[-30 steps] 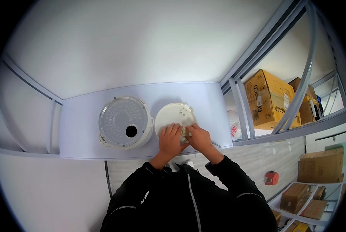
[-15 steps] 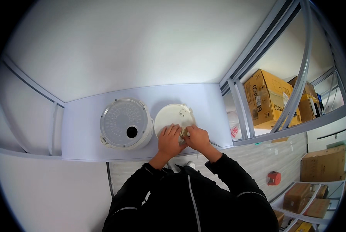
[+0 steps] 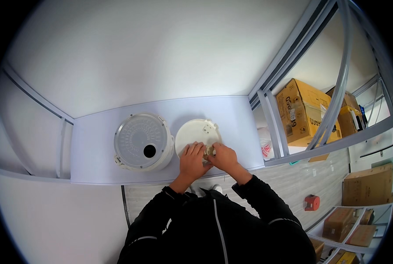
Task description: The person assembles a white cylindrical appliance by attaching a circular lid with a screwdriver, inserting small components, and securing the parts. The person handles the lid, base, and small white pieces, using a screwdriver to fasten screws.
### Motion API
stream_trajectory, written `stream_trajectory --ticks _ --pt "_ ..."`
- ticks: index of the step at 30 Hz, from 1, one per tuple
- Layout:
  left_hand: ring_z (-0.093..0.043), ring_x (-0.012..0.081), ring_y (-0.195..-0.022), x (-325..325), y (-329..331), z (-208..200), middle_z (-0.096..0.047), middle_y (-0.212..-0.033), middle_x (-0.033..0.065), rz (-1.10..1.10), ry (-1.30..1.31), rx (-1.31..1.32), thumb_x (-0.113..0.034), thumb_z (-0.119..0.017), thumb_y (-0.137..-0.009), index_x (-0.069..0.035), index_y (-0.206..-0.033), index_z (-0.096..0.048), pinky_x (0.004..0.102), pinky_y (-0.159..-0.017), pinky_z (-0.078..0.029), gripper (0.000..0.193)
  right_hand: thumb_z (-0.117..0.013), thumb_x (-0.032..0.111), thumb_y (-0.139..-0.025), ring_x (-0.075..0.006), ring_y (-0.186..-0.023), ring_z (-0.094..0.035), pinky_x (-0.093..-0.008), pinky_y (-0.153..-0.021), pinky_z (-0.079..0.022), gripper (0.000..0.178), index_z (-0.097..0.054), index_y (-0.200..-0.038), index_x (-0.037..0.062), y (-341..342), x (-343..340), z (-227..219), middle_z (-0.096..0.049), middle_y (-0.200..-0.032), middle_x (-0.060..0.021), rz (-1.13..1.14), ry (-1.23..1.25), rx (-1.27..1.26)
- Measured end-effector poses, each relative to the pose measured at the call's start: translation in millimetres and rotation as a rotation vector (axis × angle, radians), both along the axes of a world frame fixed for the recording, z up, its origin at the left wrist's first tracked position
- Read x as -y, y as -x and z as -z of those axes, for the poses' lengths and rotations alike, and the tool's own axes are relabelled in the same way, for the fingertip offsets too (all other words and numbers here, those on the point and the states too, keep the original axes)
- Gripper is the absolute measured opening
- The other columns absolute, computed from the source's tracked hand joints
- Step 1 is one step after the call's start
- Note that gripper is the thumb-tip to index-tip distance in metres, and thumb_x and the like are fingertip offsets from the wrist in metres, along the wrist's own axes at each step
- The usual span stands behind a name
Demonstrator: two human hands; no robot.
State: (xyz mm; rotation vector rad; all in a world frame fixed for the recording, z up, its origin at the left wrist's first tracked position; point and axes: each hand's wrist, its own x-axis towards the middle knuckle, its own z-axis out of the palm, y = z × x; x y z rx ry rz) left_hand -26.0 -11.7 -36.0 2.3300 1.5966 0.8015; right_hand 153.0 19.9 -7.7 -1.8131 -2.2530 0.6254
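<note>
A white round appliance lid (image 3: pixel 192 131) lies flat on the table, with a small plate and screw holes near its far right edge. My left hand (image 3: pixel 193 162) grips the lid's near side, fingers close together on its surface and thumb stretched to the right. Beside its index finger, a small beige part (image 3: pixel 209 152) sits at the lid's near right. My right hand (image 3: pixel 225 157) is closed round this part in a pinch. Its exact shape and how it joins the lid are hidden by my fingers.
Left of the lid stands a white round appliance body (image 3: pixel 165 160) topped by a grey disc (image 3: pixel 137 136) with a black hole. A thin tool (image 3: pixel 244 168) pokes out beside my right wrist. Cardboard boxes (image 3: pixel 300 112) stand beyond the frame at right; a red stool (image 3: pixel 312 203) is on the floor.
My right hand has turned very slightly at the small beige part. My left hand and the lid stay in place, and the whole view has shifted a little.
</note>
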Motion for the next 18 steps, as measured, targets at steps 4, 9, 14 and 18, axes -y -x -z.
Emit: stream_trajectory --ticks 4,9,14,18 --pt "-0.052 0.0309 -0.142 0.3 1.1 -1.2 -0.061 -0.145 0.0102 0.014 0.039 -0.032 -0.054 -0.087 -0.073 -0.007 -0.138 -0.064 0.0527 -0.122 -0.035 0.083 -0.083 0.04 -0.085 -0.0337 -0.096 -0.074 -0.0465 -0.086 -0.059 0.058 -0.064 -0.127 0.0043 -9.1 5.2 -1.8 -0.073 -0.115 -0.0177 0.049 -0.046 -0.127" --pt "-0.047 0.03 -0.145 2.8 -3.8 -15.7 -0.056 -0.148 0.0097 0.02 0.123 -0.113 -0.047 -0.094 -0.064 -0.006 -0.145 -0.056 0.0515 -0.123 -0.032 0.098 -0.082 0.033 -0.087 -0.0303 -0.096 -0.075 -0.0438 -0.086 -0.058 0.055 -0.064 -0.13 0.0035 -36.8 -3.0 -12.4 -0.073 -0.115 -0.0173 0.183 -0.007 -0.207" --pt "-0.042 0.03 -0.147 6.4 -11.5 -12.7 -0.052 -0.15 0.0097 -0.009 0.125 -0.174 -0.032 -0.094 -0.065 -0.006 -0.151 -0.047 0.0508 -0.125 -0.028 0.101 -0.082 0.023 -0.086 -0.0312 -0.095 -0.074 -0.0423 -0.086 -0.058 0.051 -0.064 -0.128 0.002 -55.2 -10.0 -27.3 -0.071 -0.116 -0.0187 0.232 0.009 -0.284" --pt "-0.04 0.0333 -0.148 7.4 -22.8 -12.7 -0.05 -0.151 0.0121 -0.045 0.149 -0.195 -0.026 -0.091 -0.068 -0.005 -0.154 -0.044 0.0529 -0.125 -0.027 0.1 -0.075 0.008 -0.083 -0.0346 -0.101 -0.069 -0.041 -0.087 -0.056 0.05 -0.061 -0.13 0.0004 -71.4 -12.7 -16.3 -0.066 -0.116 -0.0225 0.207 -0.091 -0.404"
